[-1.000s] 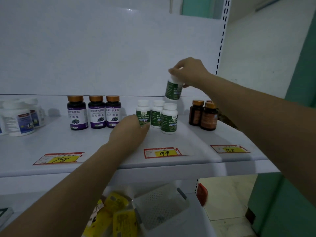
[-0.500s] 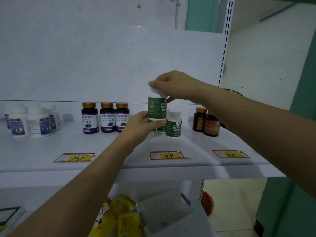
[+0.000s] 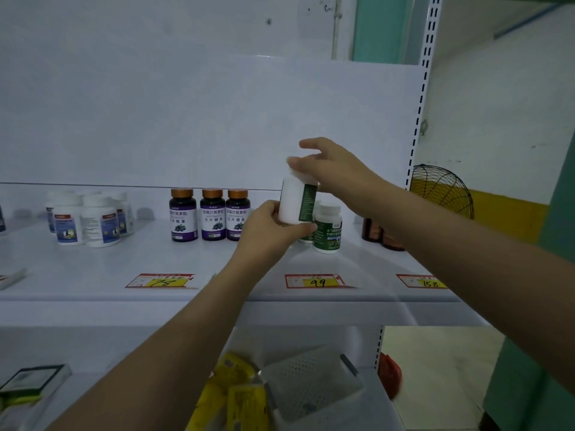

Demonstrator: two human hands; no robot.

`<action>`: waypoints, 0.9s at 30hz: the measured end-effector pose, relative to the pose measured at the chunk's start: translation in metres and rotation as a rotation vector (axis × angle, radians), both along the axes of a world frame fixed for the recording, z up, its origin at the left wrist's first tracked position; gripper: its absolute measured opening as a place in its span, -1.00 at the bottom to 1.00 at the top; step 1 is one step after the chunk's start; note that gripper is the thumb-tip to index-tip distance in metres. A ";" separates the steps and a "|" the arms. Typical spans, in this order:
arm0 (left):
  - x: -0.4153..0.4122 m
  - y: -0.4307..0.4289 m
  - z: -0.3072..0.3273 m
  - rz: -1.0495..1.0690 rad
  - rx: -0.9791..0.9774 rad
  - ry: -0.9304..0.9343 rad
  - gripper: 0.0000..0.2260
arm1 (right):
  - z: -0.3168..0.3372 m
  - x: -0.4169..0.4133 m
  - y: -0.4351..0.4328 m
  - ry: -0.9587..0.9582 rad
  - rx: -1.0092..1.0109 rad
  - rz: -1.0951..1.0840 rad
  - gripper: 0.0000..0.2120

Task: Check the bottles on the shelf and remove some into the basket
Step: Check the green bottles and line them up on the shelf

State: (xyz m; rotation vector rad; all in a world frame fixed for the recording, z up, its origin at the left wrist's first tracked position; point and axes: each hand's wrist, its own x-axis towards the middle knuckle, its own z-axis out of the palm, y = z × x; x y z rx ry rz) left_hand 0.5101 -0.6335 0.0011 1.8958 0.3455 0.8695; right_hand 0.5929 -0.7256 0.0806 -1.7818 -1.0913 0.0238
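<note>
A white bottle with a green label (image 3: 295, 200) is held upright above the white shelf (image 3: 93, 275). My left hand (image 3: 270, 231) grips its base from the left. My right hand (image 3: 329, 169) pinches its cap from the right, with one finger lifted. Its label is turned so the white side faces me. Another green-label bottle (image 3: 327, 228) stands on the shelf just behind and to the right. Three purple bottles with gold caps (image 3: 211, 214) stand to the left. The white perforated basket (image 3: 311, 381) sits below the shelf.
Several white bottles with blue labels (image 3: 90, 219) stand at the shelf's left. Brown bottles (image 3: 378, 233) are partly hidden behind my right forearm. Price tags 78 (image 3: 161, 280), 99 (image 3: 317, 281) and 158 (image 3: 426, 281) line the front edge. Yellow packets (image 3: 236, 396) lie beside the basket.
My right hand brought the green-label bottle down and left from above the shelf. My left hand rose from the shelf and took its base. The bottle has since been rotated, label turning away.
</note>
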 end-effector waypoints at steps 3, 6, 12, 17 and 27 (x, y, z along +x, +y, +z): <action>-0.001 -0.003 0.001 -0.016 0.008 0.020 -0.50 | -0.002 0.001 0.001 -0.096 -0.003 -0.173 -0.42; -0.004 -0.004 0.006 -0.153 -0.057 0.102 -0.46 | 0.001 0.004 -0.001 -0.059 0.059 -0.155 -0.52; -0.007 -0.004 0.009 -0.162 -0.099 0.035 -0.63 | -0.003 0.006 -0.007 0.060 0.019 0.049 -0.59; -0.004 -0.007 0.007 -0.042 -0.038 -0.007 -0.63 | -0.006 0.009 -0.003 -0.030 0.064 -0.068 -0.64; -0.007 -0.005 0.011 0.001 -0.066 -0.143 -0.67 | 0.002 0.012 -0.006 0.077 0.104 0.067 -0.55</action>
